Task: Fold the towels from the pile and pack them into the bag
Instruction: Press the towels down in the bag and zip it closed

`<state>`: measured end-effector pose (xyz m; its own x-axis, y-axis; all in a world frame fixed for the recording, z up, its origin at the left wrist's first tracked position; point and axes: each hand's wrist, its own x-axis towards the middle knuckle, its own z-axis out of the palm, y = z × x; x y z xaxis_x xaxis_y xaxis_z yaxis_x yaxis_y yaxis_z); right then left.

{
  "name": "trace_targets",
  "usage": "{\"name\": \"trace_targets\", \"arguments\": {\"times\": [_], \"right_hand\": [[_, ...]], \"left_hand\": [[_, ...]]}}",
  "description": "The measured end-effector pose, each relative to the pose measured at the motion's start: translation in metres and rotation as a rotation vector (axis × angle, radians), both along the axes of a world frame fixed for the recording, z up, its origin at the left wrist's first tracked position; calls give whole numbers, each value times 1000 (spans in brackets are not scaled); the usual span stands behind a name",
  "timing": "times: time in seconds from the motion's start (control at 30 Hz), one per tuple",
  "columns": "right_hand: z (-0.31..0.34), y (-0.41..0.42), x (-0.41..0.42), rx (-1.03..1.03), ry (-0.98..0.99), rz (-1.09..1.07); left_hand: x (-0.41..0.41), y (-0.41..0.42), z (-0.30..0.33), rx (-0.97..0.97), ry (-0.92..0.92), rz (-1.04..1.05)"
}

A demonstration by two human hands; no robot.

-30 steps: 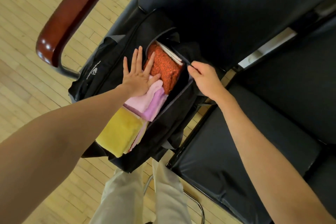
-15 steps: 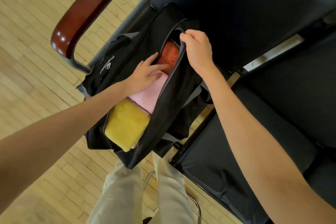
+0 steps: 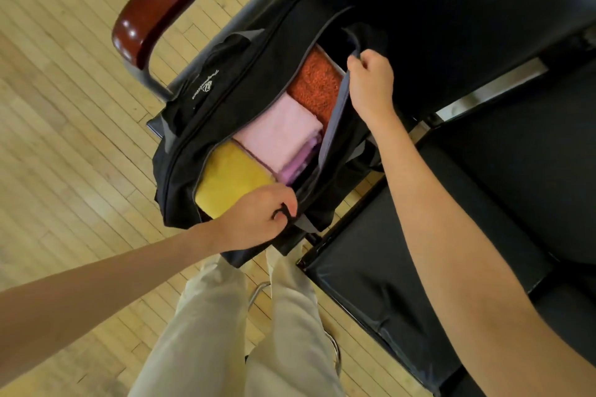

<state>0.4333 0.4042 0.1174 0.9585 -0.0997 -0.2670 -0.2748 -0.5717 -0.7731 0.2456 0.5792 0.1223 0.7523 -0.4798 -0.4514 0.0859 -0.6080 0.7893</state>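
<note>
At opposite bag (image 3: 245,80) ends, both hands (image 3: 258,214) pinch its zipper edge.

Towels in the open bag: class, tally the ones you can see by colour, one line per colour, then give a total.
Orange towel: 1
Pink towel: 1
Yellow towel: 1
Purple towel, only an edge showing: 1
Total: 4 visible; any beneath are hidden.

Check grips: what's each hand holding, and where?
Left hand pinches the black zipper pull at the bag's near end; right hand grips the opening's far edge.
</note>
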Motion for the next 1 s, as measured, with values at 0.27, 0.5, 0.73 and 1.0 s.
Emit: {"name": "trace_targets", "arguments": {"times": [0.27,0.5,0.73,1.0], "right_hand": [[-3,-4,-6,-11,13,-63],[6,-5,-17,-79,61,-11],[28,0,-19,-134,28,6],[36,38,-4,49,-28,-129]], "left_hand": [[2,-2,-4,273,197,-174],[-8,-15,11,350,208,-164],[19,27,61,174,564,15],[63,89,73,426,491,82]]}}
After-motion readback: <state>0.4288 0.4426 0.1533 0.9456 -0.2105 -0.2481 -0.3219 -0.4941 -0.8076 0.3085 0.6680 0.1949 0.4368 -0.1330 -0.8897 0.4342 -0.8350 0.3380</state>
